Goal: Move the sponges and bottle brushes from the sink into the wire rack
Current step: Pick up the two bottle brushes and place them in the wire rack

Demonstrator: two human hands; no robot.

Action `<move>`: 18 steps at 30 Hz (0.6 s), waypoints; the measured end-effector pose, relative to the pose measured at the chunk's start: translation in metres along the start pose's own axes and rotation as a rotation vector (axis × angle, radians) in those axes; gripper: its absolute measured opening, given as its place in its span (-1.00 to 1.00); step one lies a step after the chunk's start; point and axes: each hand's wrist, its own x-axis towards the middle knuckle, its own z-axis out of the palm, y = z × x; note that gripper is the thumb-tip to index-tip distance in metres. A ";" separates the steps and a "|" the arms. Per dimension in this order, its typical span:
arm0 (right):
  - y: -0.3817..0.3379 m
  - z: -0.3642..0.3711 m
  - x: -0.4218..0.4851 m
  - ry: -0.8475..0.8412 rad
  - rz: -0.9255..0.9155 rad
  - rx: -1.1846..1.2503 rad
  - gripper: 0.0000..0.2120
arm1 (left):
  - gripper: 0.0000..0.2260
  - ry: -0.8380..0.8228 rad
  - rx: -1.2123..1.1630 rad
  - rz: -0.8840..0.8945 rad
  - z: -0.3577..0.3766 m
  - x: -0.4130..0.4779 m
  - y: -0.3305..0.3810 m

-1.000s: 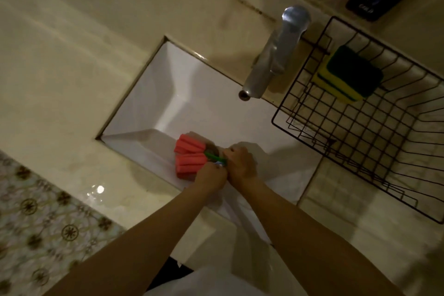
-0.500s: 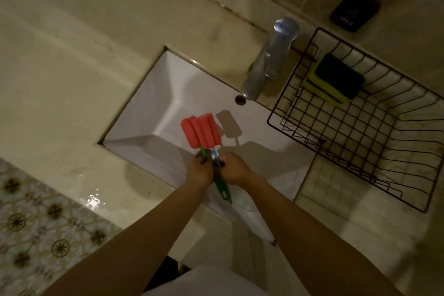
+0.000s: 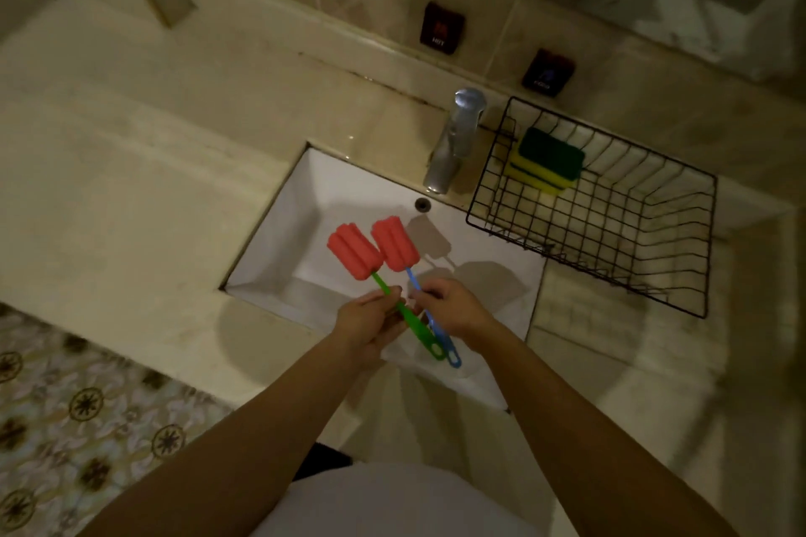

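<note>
Two bottle brushes with red foam heads are held up over the white sink (image 3: 279, 240). My left hand (image 3: 370, 323) grips the green-handled brush (image 3: 354, 251). My right hand (image 3: 449, 307) grips the blue-handled brush (image 3: 394, 243). The two heads stand side by side, slightly apart, and the handles cross below my fingers. The black wire rack (image 3: 654, 292) sits on the counter right of the sink. A stack of yellow sponges with green tops (image 3: 547, 159) lies in its far left corner.
A chrome faucet (image 3: 453, 140) stands between sink and rack. Two dark wall buttons (image 3: 440, 27) are behind it. Beige counter stretches left of the sink; patterned floor tiles show at lower left.
Both brushes have been lifted out of the sink basin and separated, one in each hand. The view has pulled back and up.
</note>
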 end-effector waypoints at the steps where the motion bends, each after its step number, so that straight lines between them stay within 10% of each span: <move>1: -0.001 -0.001 -0.007 0.024 -0.006 0.004 -0.82 | -0.95 -0.027 0.012 0.002 0.000 -0.005 0.000; 18: 0.010 -0.072 -0.092 0.515 -0.075 0.164 -0.82 | -0.90 -0.382 0.250 -0.057 0.077 -0.037 -0.003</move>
